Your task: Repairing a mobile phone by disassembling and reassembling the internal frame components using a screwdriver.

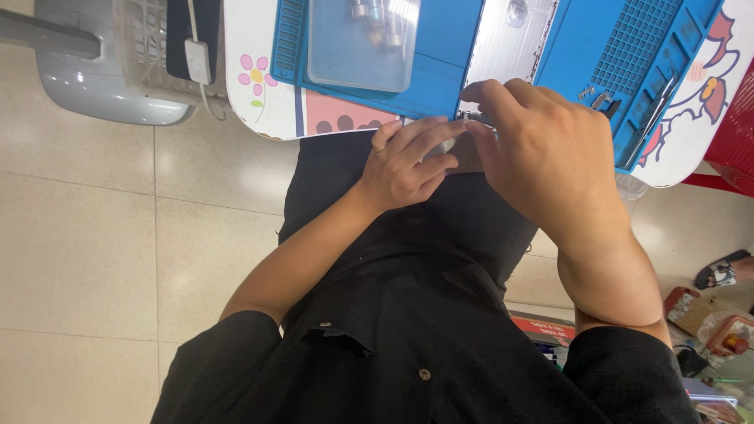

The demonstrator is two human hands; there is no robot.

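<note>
Head view, looking down the front of a black shirt [408,330] to the near edge of the counter [267,110]. I see both hands meeting at about 12 o'clock from the frame's centre, at the lower edge of a silver metal panel [503,55] that lies on a blue work mat [440,86].

The left hand [404,161] has its fingers curled together, fingertips pressed against the panel's near corner; whether they pinch anything I cannot tell. The right hand [534,149] lies just at 3 o'clock of the left, touching it, fingers bent inward and closed on a small dark metal part [475,119] at the panel's edge; most of that part is hidden under the fingers.

On the mat, at 11 o'clock from the hands, a clear plastic tray [353,63] holds a few small metal pieces [375,20]. At 2 o'clock, a second blue mat [628,55] with a gridded surface carries thin metal tools [656,110] near its lower rim.

The counter top is white with a pink flower print [255,74]. At 10 o'clock a grey plastic basket [110,71] stands beside the counter, with a white charger [198,59] hanging against it. Pale floor tiles [78,259] fill the left side.
</note>
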